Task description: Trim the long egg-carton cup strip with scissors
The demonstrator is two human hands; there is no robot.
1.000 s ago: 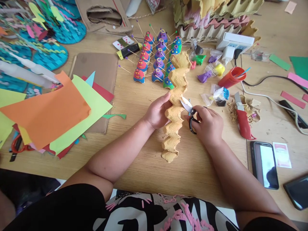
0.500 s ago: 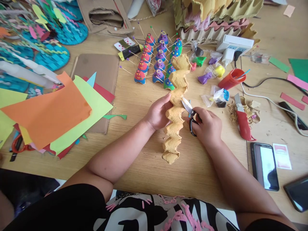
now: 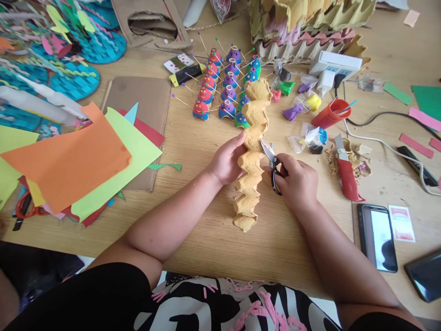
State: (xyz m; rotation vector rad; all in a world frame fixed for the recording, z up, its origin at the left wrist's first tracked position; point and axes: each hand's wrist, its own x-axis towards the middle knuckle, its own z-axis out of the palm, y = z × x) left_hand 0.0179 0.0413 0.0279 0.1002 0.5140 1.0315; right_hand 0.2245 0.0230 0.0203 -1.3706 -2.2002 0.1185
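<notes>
A long yellow strip of egg carton [image 3: 251,179] runs lengthwise in front of me, its row of cups bumpy along both edges. My left hand [image 3: 227,158] grips it from the left near its middle, thumb on top and the other fingers hidden beneath. In my right hand [image 3: 299,181] is a pair of scissors [image 3: 275,168] with black handles. Their blades point up and left, the tips touching or very close to the strip's right edge. Beyond the strip stand rows of small painted carton cups in red [image 3: 200,110], purple [image 3: 227,108] and green-blue [image 3: 242,120], with pins stuck in them.
Coloured paper sheets [image 3: 69,165] lie over brown cardboard [image 3: 138,92] at left. Stacked egg trays [image 3: 310,23] stand at the back. To the right are an orange cup [image 3: 329,115], bagged clay [image 3: 292,111], a red-handled knife [image 3: 347,177], a power adapter [image 3: 336,64] and a phone [image 3: 379,239].
The near end of the strip has shifted up very slightly. Both hands hold nearly the same positions, with the scissors still at the strip's right edge.
</notes>
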